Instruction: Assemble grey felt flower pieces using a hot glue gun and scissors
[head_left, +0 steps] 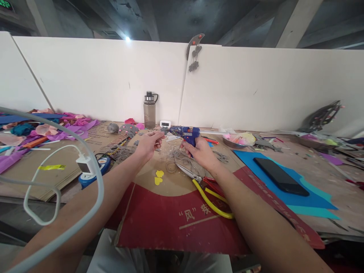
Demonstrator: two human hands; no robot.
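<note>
My right hand is wrapped round the handle of a blue hot glue gun, its nozzle facing left. My left hand is closed in a pinch just left of the nozzle. A small grey piece shows at its fingertips, too small to make out its shape. Below the hands, scissors with yellow handles lie beside a red-handled tool, partly hidden by my right forearm. Yellow paper cutouts and tangled grey cord lie on the cardboard.
A water bottle and a small white digital clock stand by the white partition. A black phone rests on blue sheets at right. Coloured scraps pile up at left. A white cable loops across the near left.
</note>
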